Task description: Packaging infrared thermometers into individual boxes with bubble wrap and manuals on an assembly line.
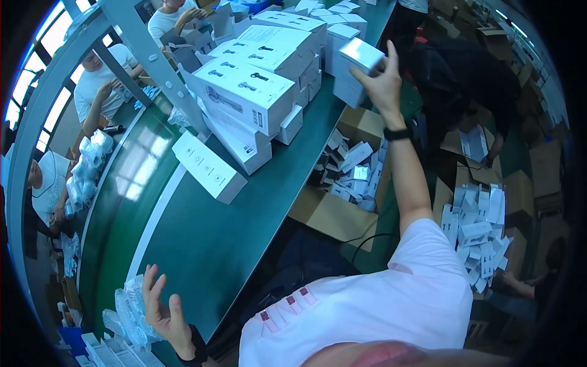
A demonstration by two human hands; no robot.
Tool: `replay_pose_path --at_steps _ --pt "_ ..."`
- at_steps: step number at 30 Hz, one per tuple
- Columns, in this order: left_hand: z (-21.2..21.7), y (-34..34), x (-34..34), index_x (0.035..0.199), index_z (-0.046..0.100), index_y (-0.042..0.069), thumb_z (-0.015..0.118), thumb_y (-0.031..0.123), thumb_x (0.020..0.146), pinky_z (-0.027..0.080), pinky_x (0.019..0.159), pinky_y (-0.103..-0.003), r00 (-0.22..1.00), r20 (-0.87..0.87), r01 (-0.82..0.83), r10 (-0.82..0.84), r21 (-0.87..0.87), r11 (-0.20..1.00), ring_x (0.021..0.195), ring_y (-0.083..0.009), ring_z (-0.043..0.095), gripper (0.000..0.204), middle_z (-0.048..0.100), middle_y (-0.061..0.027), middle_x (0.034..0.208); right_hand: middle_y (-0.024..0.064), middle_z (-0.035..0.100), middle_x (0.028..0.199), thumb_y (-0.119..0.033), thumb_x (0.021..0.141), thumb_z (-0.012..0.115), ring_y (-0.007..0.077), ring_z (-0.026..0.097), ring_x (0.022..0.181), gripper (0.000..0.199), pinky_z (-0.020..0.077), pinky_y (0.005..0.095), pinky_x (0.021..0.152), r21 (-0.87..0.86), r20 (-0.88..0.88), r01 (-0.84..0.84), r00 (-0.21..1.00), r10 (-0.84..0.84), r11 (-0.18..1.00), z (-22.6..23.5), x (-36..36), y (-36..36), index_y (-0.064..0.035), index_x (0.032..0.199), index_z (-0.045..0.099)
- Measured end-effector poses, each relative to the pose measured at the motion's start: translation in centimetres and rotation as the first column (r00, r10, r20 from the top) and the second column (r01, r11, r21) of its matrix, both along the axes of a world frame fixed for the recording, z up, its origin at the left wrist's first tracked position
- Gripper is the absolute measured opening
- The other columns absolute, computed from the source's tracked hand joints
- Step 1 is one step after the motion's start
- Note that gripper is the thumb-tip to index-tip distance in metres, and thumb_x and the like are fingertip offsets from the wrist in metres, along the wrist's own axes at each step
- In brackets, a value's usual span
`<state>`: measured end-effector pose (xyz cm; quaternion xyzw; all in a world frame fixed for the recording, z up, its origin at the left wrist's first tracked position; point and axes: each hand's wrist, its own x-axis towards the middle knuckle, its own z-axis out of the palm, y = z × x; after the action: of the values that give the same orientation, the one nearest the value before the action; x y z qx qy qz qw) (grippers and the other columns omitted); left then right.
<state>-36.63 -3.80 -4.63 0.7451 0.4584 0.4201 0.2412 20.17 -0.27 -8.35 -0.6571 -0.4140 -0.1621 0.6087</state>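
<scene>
At the far right of the table, my right hand [384, 82] grips a white box [351, 90] by its side, thumb on the near face and fingers stretched along the other. That box stands upright by the table's edge, close to other white boxes; whether it is lifted, I cannot tell. Lower left, my left hand [166, 311] is raised with fingers apart and holds nothing. Clear bubble wrap [129, 315] lies just left of it. A single white box [208, 168] rests on the green table [214, 244], beside a stack of white printed boxes [251, 85].
A cardboard carton [330, 214] of white flattened boxes sits below the table's right edge. Another heap of small white boxes [480, 232] lies farther right, near a bending person [465, 85]. A grey metal post [153, 61] rises beside the stack. Several people sit across the green conveyor [131, 183].
</scene>
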Motion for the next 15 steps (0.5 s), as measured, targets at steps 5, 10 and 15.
replay_pose_path --at_steps 5,10,15 --pt "-0.1 0.2 2.0 0.111 0.067 0.000 0.063 0.011 0.084 0.031 0.109 -0.047 0.997 -0.069 -0.017 0.016 -0.014 1.000 0.131 -0.0362 0.044 0.029 0.056 -0.0185 0.131 0.0303 0.033 0.145 -0.036 0.064 0.088 0.0371 0.036 0.135 0.129 0.0321 0.0376 0.111 -0.199 0.115 0.098 0.991 -0.076 0.975 -7.3 6.1 8.0 0.0114 0.147 0.001" --pt "0.0 -0.2 1.6 0.109 0.067 0.000 0.063 0.010 0.083 0.030 0.109 -0.046 0.990 -0.098 -0.107 0.104 -0.032 0.994 0.130 -0.0364 0.045 0.028 0.056 -0.0187 0.130 0.0341 0.019 0.150 -0.032 0.056 0.091 0.0401 0.024 0.141 0.138 0.0226 0.0357 0.116 -0.090 -0.162 -0.157 0.977 0.141 0.984 -11.2 8.8 11.4 0.0120 0.146 -0.003" --pt "3.3 -1.5 0.1 0.110 0.066 0.000 0.061 0.013 0.085 0.028 0.111 -0.046 0.938 -0.274 -0.200 0.212 0.071 0.977 0.131 -0.0358 0.045 0.029 0.056 -0.0181 0.131 0.0297 0.014 0.154 -0.035 0.065 0.087 0.0339 0.019 0.144 0.126 0.0178 0.0353 0.117 -0.169 -0.105 -0.233 0.970 0.218 0.958 -12.2 13.5 13.8 0.0129 0.146 0.005"
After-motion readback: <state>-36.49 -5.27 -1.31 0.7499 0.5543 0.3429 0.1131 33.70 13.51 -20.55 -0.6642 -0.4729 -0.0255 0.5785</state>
